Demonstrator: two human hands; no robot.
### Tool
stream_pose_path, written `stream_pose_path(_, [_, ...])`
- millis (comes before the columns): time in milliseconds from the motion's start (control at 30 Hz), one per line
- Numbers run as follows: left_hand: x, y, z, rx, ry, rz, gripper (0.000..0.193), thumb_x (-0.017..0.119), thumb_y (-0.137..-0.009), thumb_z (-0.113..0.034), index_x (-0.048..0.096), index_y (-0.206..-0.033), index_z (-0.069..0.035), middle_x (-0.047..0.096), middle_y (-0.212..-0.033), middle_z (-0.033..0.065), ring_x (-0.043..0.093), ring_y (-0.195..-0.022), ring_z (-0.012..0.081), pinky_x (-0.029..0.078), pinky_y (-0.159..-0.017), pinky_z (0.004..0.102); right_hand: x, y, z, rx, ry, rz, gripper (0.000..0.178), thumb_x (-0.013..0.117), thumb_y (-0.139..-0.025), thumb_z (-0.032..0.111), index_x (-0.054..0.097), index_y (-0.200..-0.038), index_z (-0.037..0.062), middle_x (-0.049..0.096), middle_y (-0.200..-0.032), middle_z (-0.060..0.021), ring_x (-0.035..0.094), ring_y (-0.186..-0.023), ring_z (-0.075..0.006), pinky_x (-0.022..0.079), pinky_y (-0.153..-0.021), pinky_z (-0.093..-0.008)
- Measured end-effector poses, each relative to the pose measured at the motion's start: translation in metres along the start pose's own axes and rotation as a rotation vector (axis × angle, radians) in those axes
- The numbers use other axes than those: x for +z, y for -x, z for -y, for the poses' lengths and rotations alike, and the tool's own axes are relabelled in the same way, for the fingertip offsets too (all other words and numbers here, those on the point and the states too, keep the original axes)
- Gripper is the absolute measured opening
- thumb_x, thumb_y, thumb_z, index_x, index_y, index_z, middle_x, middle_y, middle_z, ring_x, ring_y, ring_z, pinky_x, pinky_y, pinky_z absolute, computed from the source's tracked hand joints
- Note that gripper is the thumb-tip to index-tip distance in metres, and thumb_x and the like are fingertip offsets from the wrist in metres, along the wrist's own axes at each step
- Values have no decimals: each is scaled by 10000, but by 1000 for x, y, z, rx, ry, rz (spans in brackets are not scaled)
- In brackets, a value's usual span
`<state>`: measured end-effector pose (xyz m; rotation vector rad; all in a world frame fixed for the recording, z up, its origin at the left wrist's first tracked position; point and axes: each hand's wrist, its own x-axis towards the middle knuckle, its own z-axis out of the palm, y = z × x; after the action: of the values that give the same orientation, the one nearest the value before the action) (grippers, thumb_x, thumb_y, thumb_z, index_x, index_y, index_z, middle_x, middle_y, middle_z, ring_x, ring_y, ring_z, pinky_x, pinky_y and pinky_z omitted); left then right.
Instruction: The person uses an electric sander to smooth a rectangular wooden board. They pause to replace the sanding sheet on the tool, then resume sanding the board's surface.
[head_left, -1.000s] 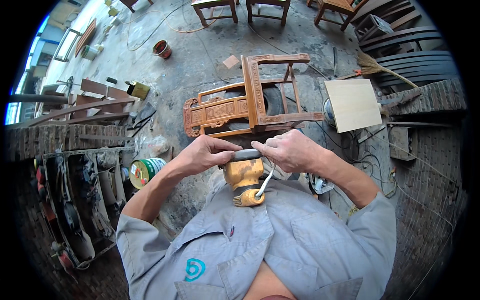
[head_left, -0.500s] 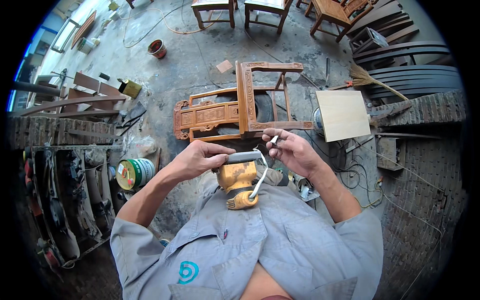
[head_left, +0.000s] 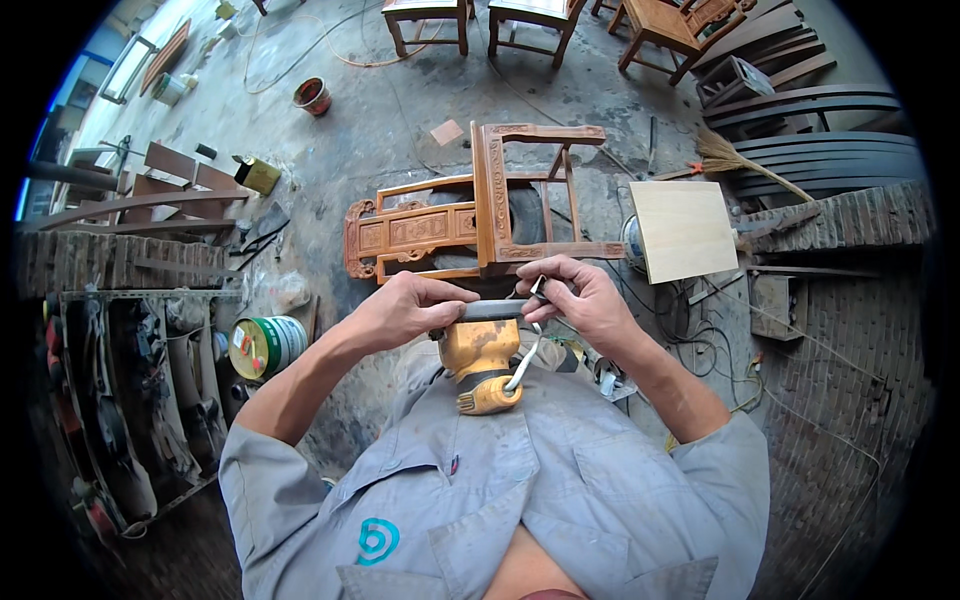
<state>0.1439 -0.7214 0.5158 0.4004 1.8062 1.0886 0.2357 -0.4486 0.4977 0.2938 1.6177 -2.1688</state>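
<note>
Both my hands are working one yellow power sander [head_left: 482, 362], braced against my grey shirt [head_left: 520, 480] at chest height. I am closing my left hand [head_left: 405, 310] over its flat grey base pad [head_left: 490, 311], while my right hand [head_left: 580, 300] is pinching a small dark clip [head_left: 539, 290] at the pad's edge. Just beyond, a carved wooden chair [head_left: 480, 225] is lying on its side on rough concrete. A green-labelled paint can [head_left: 265, 345] is lying to my left, and a pale square board [head_left: 684, 230] is resting to my right.
</note>
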Motion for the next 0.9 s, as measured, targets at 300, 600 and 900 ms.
stream_pose_path(300, [3,-3,10,44,66,-26,338,637,-980,-172,729,-1260,-8,760,-943,87,643,-766,105,553,-722,279,6,1,9,59,87,22,300,648,-1017,126,654,-1267,-38,711,-1183,-97,687,-1089,-137,537,-983,-279])
stream_pose_path(600, [0,-9,12,137,-53,10,355,627,-987,-230,730,-1266,-35,777,-1008,136,704,-903,165,565,-818,326,0,-4,-2,30,199,-53,187,602,-1033,34,692,-1159,-70,732,-1079,-140,744,-894,-158,617,-775,-257])
stream_pose_path(900, [-2,-6,15,164,-11,36,366,575,-986,-206,711,-1267,-14,759,-1017,172,704,-900,211,557,-807,355,11,-7,0,-95,370,-31,191,630,-990,-3,696,-1167,-36,691,-899,-65,658,-713,-93,530,-636,-237])
